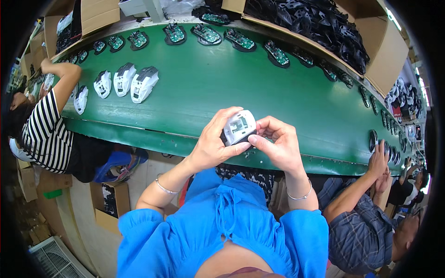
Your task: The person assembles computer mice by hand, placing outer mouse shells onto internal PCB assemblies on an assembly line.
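A computer mouse [240,126] with a white shell and a dark lower part is held up between my hands, above the near edge of the green work surface. Cutouts in its shell let green parts show. My left hand [211,139] wraps round its left side, thumb along the near edge. On the right side, my right hand [281,142] pinches the near right edge with thumb and fingers, so both hands are closed on the mouse. Part of its underside is hidden by my fingers.
White mouse shells [124,79] lie at the left on the green belt-like table [194,88]. Mouse bases with circuit boards [206,34] line its far side. A carton of black parts [306,28] stands behind. Co-workers work at left [46,134] and right [361,227].
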`<action>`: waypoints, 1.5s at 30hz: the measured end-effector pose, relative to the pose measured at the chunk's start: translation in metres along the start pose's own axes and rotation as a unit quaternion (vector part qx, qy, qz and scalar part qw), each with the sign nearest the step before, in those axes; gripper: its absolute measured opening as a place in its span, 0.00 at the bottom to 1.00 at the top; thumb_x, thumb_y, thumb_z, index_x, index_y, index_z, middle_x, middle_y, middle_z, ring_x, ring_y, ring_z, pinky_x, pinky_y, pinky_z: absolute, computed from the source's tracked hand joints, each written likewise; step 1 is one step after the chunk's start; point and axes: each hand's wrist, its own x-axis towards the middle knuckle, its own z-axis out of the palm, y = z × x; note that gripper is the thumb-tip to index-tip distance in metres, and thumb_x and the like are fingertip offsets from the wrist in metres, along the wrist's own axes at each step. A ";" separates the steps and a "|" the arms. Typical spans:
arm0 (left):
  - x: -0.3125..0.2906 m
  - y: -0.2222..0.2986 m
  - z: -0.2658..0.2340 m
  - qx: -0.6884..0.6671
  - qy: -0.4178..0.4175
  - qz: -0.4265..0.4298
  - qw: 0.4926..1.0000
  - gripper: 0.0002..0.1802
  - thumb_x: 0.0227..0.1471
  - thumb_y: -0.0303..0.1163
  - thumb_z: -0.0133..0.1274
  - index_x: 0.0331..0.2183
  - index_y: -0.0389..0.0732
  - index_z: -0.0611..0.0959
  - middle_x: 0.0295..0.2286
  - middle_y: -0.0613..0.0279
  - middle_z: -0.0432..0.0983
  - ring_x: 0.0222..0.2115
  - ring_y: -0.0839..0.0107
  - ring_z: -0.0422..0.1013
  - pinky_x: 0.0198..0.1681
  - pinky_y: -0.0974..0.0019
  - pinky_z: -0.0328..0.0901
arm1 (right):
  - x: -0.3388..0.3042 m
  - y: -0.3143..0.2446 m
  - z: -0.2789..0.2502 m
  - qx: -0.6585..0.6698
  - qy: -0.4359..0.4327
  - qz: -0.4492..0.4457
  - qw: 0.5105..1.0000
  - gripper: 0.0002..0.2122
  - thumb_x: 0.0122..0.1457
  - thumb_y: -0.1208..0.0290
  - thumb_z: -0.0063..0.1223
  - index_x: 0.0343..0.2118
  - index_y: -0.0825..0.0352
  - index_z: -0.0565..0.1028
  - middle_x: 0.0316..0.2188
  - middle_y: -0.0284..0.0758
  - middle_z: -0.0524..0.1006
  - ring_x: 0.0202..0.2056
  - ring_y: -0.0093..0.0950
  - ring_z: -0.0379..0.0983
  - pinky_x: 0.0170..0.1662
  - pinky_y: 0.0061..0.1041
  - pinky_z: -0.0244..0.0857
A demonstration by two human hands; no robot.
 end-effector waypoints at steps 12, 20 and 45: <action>0.021 -0.026 -0.002 0.025 -0.100 -0.042 0.994 0.34 0.37 0.34 0.66 0.47 0.37 0.72 0.39 0.59 0.71 0.41 0.69 0.69 0.45 0.68 0.64 | 0.004 0.038 -0.009 0.126 0.018 0.115 0.985 0.07 0.50 0.79 0.59 0.32 0.71 0.74 0.28 0.32 0.77 0.31 0.17 0.73 0.35 0.16 0.67; 0.021 -0.038 0.006 -0.140 -0.084 -0.147 0.976 0.35 0.39 0.36 0.65 0.50 0.39 0.71 0.41 0.58 0.71 0.41 0.69 0.69 0.46 0.65 0.64 | 0.015 0.025 -0.007 0.155 0.044 0.134 0.978 0.11 0.48 0.80 0.60 0.35 0.73 0.73 0.31 0.37 0.78 0.34 0.21 0.75 0.39 0.19 0.70; 0.057 -0.031 0.005 0.154 -0.193 -0.152 0.957 0.39 0.35 0.43 0.67 0.48 0.33 0.74 0.37 0.53 0.70 0.37 0.63 0.69 0.42 0.64 0.65 | 0.030 0.041 -0.070 -0.022 0.102 0.122 0.987 0.22 0.46 0.68 0.65 0.42 0.75 0.74 0.38 0.43 0.77 0.38 0.31 0.76 0.43 0.27 0.70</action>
